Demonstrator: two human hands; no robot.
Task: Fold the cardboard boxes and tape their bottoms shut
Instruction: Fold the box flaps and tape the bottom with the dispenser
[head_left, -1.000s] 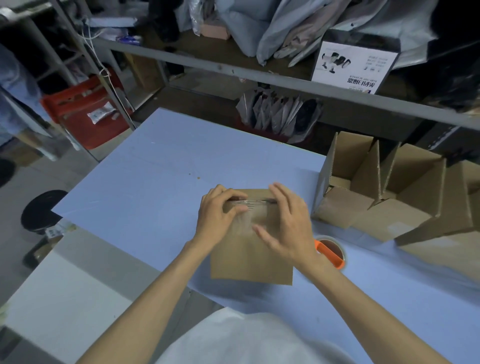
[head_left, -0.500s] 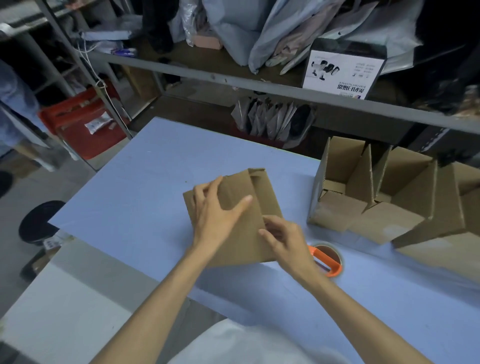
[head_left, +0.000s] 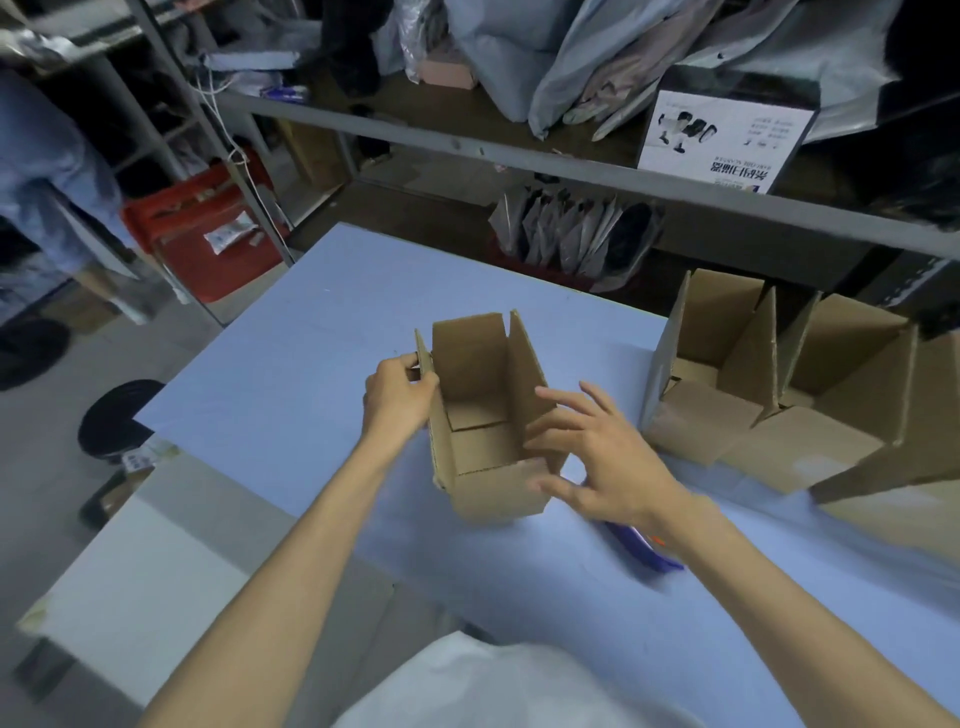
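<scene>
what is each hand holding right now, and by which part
The left hand grips the cardboard box by its left top flap. The right hand holds nothing, its fingers spread open at the box's right side.

box (head_left: 488, 447): plain brown | table (head_left: 291, 374): pale blue | crate (head_left: 208, 244): red | stool (head_left: 111, 415): black

Four boxes (head_left: 483, 364) (one held); two hands (head_left: 608, 457)
</scene>
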